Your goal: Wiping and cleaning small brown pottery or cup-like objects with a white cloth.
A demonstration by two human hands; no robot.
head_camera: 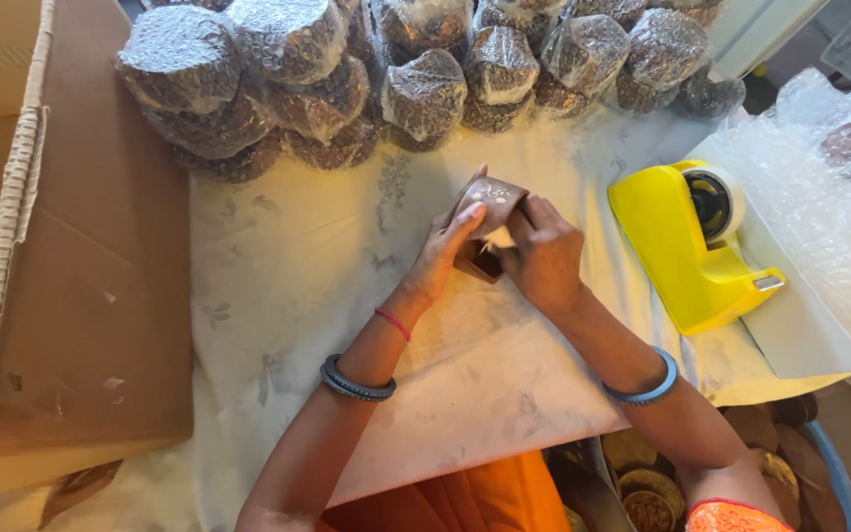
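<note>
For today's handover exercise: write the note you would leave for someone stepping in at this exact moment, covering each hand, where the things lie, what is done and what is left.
Left hand: grip on the small brown clay piece with white painted marks, fingers over its top.
Right hand: grip on the same piece from the other side.
The piece is held just above the white floral tablecloth, still bare.
Done: a heap of bubble-wrapped round bundles at the table's far edge.
Left: unwrapped brown pieces in the tub by the lap.
Yellow tape dispenser and bubble wrap sheet to the right; open cardboard box to the left.
</note>
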